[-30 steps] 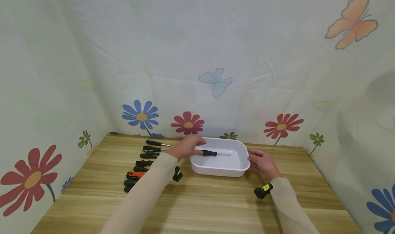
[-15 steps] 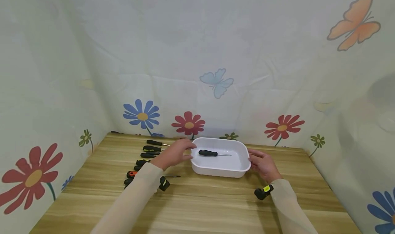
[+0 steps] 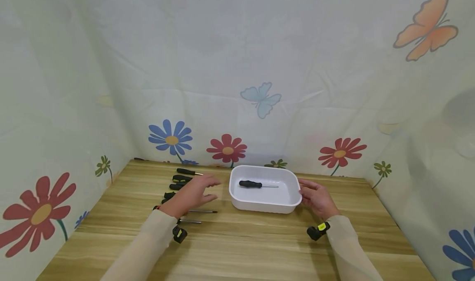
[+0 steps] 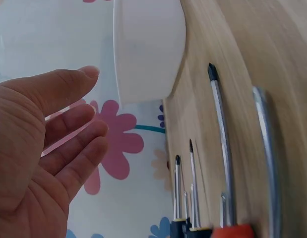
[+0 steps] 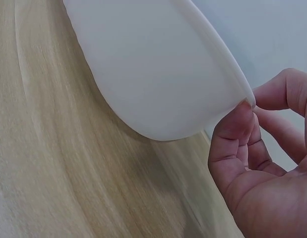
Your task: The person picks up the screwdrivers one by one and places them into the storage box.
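Observation:
A white plastic basin [image 3: 259,207] stands on the wooden table, and one black-handled screwdriver [image 3: 250,184] lies inside it. My right hand [image 3: 316,197] pinches the basin's right rim between thumb and fingers, as the right wrist view shows up close. To the left of the basin, my left hand [image 3: 191,194] hovers over a row of screwdrivers [image 3: 182,178] with loosely spread fingers and holds nothing. In the left wrist view, metal shafts [image 4: 221,129] point toward the basin [image 4: 149,49]; an orange-red handle [image 4: 233,231] shows at the bottom edge. My left hand and sleeve hide several handles.
A pale curtain [image 3: 208,58] printed with flowers and butterflies encloses the table at the back and sides. Bare wooden tabletop [image 3: 252,248] stretches in front of the basin. A small black camera sits on each wrist.
My left hand has drawn back from over the basin, left and toward me, leaving the screwdriver inside. More shafts now show beneath it. The right hand stays at the rim.

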`<state>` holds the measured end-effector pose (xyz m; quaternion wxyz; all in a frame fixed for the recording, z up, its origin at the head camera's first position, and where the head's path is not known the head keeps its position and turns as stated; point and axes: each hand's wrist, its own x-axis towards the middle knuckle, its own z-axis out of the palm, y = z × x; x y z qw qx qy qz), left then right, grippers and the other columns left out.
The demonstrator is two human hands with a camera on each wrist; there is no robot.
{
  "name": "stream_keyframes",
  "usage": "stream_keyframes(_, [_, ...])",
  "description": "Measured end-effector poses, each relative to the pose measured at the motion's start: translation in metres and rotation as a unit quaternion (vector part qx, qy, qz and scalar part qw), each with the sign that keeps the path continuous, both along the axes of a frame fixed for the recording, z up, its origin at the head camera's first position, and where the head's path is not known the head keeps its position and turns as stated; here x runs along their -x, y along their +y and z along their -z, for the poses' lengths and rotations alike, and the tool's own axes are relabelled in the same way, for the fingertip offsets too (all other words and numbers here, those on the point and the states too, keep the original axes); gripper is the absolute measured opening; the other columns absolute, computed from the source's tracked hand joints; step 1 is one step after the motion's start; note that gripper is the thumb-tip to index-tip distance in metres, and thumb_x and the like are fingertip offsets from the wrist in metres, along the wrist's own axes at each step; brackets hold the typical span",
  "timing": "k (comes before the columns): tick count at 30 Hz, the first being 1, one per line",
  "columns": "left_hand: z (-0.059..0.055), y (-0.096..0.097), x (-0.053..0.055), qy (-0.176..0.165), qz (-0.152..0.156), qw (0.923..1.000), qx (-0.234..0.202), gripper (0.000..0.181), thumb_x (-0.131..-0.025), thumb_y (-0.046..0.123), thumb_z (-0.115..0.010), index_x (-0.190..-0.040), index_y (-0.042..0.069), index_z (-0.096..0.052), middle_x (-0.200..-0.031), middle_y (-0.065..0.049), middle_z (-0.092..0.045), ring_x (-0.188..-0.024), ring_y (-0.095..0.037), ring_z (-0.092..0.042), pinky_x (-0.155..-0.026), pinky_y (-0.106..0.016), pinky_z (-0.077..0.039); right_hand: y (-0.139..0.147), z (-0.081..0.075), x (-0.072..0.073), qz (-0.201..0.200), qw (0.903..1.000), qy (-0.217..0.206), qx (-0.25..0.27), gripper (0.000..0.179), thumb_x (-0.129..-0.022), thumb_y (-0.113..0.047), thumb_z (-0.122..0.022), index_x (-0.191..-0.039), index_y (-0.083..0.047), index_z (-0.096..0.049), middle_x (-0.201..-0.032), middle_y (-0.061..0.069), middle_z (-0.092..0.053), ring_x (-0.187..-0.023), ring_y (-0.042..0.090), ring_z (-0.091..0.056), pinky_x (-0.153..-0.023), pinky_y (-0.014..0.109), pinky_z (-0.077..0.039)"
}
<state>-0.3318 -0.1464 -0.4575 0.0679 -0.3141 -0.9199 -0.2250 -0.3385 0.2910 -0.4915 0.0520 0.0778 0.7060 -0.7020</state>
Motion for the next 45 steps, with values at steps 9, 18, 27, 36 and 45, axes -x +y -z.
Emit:
stream_keyframes(9, [0.009,-0.025,-0.015,-0.019,-0.031,0.9990,-0.026,0.045,-0.090,0.019,-0.080,-0.132,0.011,-0.067,-0.133,-0.007,-0.066,-0.115,-0.025,-0.067,-0.098,-0.044,-0.057,-0.001,-0.002,-0.001,0.001,0.9999,-0.008,0.011,0.047,-0.101,-0.005,-0.062,-0.147,-0.003,-0.053,-0.111,0.002,-0.074,-0.084,0.015,-0.066,-0.076,0.028,-0.061])
stream_keyframes(18, [0.015,-0.049,-0.028,0.016,-0.039,0.9988,-0.023,0.044,-0.090,0.017,-0.080,-0.131,0.008,-0.067,-0.127,-0.008,-0.069,-0.103,-0.025,-0.067,-0.088,-0.044,-0.058,-0.001,-0.003,-0.002,0.001,0.9998,-0.012,0.016,0.048,-0.101,-0.005,-0.062,-0.148,-0.004,-0.052,-0.117,0.004,-0.073,-0.087,0.016,-0.067,-0.079,0.029,-0.061])
stream_keyframes(27, [0.020,-0.069,-0.035,0.003,-0.040,0.9981,-0.047,0.043,-0.089,0.019,-0.081,-0.130,0.011,-0.069,-0.120,-0.005,-0.070,-0.108,-0.026,-0.068,-0.093,-0.046,-0.058,-0.001,-0.004,-0.003,0.000,0.9997,-0.011,0.022,0.049,-0.101,-0.004,-0.061,-0.149,-0.003,-0.051,-0.120,0.006,-0.073,-0.088,0.016,-0.067,-0.079,0.029,-0.061])
stream_keyframes(36, [0.029,-0.087,-0.046,0.001,-0.059,0.9971,-0.048,0.044,-0.087,0.020,-0.083,-0.127,0.010,-0.070,-0.120,-0.005,-0.070,-0.109,-0.025,-0.068,-0.093,-0.047,-0.057,0.000,-0.003,-0.002,0.002,0.9995,-0.011,0.030,0.049,-0.101,-0.004,-0.062,-0.148,-0.003,-0.052,-0.119,0.005,-0.075,-0.086,0.015,-0.067,-0.079,0.030,-0.061])
stream_keyframes(45, [0.040,-0.105,-0.054,-0.018,-0.091,0.9953,-0.028,0.043,-0.087,0.025,-0.083,-0.126,0.014,-0.071,-0.118,-0.001,-0.071,-0.104,-0.020,-0.066,-0.093,-0.048,-0.056,0.000,-0.003,-0.003,-0.001,0.9994,-0.013,0.031,0.048,-0.101,-0.005,-0.061,-0.149,-0.004,-0.052,-0.132,0.012,-0.069,-0.089,0.016,-0.068,-0.080,0.029,-0.061])
